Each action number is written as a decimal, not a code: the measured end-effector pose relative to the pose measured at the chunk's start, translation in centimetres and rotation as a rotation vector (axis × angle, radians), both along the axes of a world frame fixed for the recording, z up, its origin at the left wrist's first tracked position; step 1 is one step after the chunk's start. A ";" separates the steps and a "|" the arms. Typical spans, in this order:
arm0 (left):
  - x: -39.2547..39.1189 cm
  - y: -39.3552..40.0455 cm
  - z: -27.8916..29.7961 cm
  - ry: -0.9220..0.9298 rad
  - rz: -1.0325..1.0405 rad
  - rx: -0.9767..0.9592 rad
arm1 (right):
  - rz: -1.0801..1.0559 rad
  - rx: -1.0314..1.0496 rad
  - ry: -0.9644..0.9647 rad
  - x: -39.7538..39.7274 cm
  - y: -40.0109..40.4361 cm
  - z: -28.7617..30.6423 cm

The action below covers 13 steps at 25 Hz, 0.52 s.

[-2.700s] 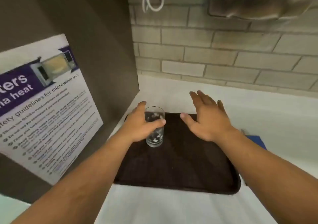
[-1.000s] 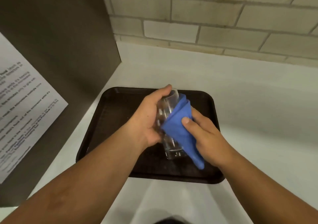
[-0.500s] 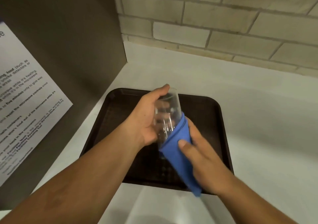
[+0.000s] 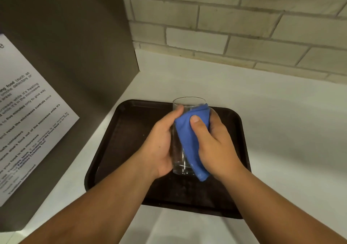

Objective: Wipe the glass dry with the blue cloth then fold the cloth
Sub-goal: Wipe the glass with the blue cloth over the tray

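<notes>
A clear drinking glass (image 4: 181,161) is held upright above a dark brown tray (image 4: 120,142). My left hand (image 4: 159,146) grips its left side, thumb near the rim. A blue cloth (image 4: 189,140) is draped over the glass's right side, from near the rim down past the base. My right hand (image 4: 214,146) presses the cloth against the glass, thumb on the front of the cloth. The right side of the glass is hidden behind cloth and hand.
The tray lies on a white counter (image 4: 281,131). A dark appliance side (image 4: 75,56) carrying a printed microwave notice (image 4: 24,123) stands at the left. A pale brick wall (image 4: 234,28) runs along the back.
The glass was tilted with the cloth around its lower end; now it stands upright and my right hand has brought the cloth up over its side, nearly to the rim.
</notes>
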<state>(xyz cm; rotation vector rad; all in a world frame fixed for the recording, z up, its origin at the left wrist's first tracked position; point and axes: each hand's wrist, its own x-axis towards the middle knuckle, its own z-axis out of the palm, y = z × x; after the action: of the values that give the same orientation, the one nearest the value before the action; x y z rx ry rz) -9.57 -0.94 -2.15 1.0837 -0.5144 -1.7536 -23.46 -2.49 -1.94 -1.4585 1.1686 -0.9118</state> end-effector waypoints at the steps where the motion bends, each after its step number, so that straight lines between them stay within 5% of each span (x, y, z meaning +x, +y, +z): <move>1: 0.0 -0.1 0.1 0.017 0.001 0.008 | -0.022 0.007 -0.016 0.3 -0.3 -0.1; 4: 0.7 -0.6 0.5 0.058 0.018 0.062 | -0.119 0.112 -0.087 -0.1 -0.8 0.1; 9: 1.0 -1.1 0.0 -0.037 0.111 0.095 | 0.253 -0.050 -0.002 -1.1 3.8 -0.7; 13: -0.1 -0.6 0.2 0.043 0.028 0.013 | -0.007 -0.162 0.031 0.1 0.1 0.8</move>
<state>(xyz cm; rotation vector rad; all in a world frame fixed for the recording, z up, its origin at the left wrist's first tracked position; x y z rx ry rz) -9.64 -1.50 -1.91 1.0551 -0.4602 -1.7535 -23.38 -2.36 -1.14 -1.6045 1.1444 -1.0107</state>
